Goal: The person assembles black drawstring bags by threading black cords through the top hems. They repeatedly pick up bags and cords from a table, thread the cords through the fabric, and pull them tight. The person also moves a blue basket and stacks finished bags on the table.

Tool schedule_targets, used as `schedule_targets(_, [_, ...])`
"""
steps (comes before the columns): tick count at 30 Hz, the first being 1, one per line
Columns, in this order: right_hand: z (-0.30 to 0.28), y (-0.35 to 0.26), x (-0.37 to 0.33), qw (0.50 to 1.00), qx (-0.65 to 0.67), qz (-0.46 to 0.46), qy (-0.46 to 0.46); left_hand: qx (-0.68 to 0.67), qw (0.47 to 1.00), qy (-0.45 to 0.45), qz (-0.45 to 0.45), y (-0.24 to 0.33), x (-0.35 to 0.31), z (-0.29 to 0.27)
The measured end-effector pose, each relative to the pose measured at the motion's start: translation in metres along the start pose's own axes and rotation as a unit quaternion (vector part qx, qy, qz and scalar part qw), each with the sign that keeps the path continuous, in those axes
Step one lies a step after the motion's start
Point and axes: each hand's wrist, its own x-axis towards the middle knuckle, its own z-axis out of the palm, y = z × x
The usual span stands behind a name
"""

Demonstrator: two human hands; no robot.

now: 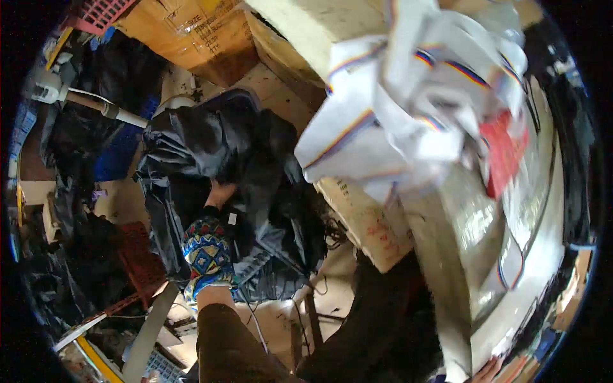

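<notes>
Left hand (220, 191) is reaching away from the body, fingers buried in a heap of black fabric (223, 147); it looks closed on a fold, exact grip hidden. The forearm wears a patterned multicolour sleeve cover (207, 255). The fabric heap spreads beyond and on both sides of that hand.

Right hand (488, 370) shows only at the lower edge, so can't tell if it's spread or gripping. It sits against a stack of clear plastic-wrapped packs (511, 242). Beyond it, higher up, lies a crumpled white garment with rainbow-stripe trim (408, 108) carrying a red tag (504, 153). Brown cardboard boxes (191, 32) stand beyond the left hand.
</notes>
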Motion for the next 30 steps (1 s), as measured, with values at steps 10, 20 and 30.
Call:
schedule_targets(10, [0.006, -0.099, 0.018, 0.968, 0.235, 0.011, 0.089, 0.134, 0.990, -0.016, 0.039, 0.084, -0.044, -0.021])
schedule_targets(20, [-0.051, -0.112, 0.028, 0.911, 0.399, -0.045, -0.098, 0.058, 0.951, 0.004, 0.305, 0.247, -0.227, 0.067])
schedule_targets(30, [-0.048, 0.034, -0.004, 0.963, 0.250, -0.041, 0.090, 0.180, 0.771, -0.260, 0.553, 0.455, -0.351, 0.283])
